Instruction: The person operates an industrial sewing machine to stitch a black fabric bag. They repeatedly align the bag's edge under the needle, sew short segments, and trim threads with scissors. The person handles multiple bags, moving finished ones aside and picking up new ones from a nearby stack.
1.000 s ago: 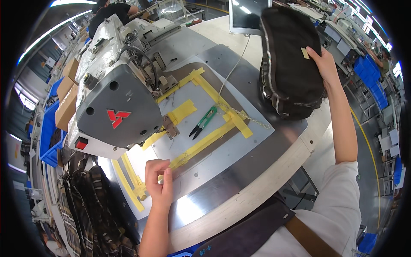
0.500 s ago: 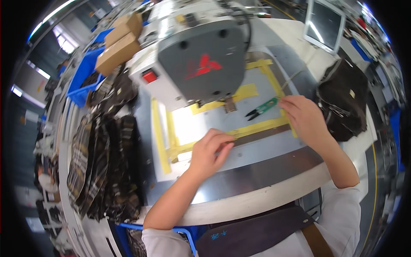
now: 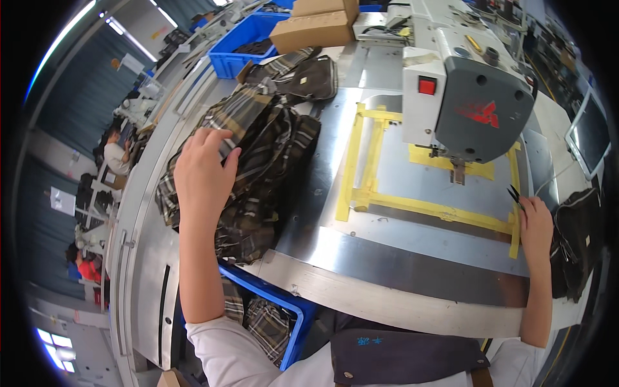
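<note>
My left hand (image 3: 205, 169) has gone from the taped part of the table (image 3: 387, 303) to the pile of checked cloth (image 3: 284, 148) at the table's left edge; so that hand is at the cloth now, away from the sewing machine (image 3: 480, 109); my right hand (image 3: 536, 224) seems to have picked up the small scissors (image 3: 514, 195), which lay flat half a second ago; their black tips now point away from me, near the right strip of yellow tape (image 3: 514, 244); the dark bag (image 3: 576, 242) is at the table's right edge, just beside my right arm (image 3: 540, 284).

My left arm (image 3: 201, 264) comes up nearly straight past the front left corner; its fingers are bent and loose over the pile, thumb spread apart, with nothing that I can see between them; I cannot tell from here if they touch the cloth; on the right, the fingers look closed around the scissors, but the hand hides the handles; a blue bin (image 3: 264, 288) sits below the table's front left corner.
</note>
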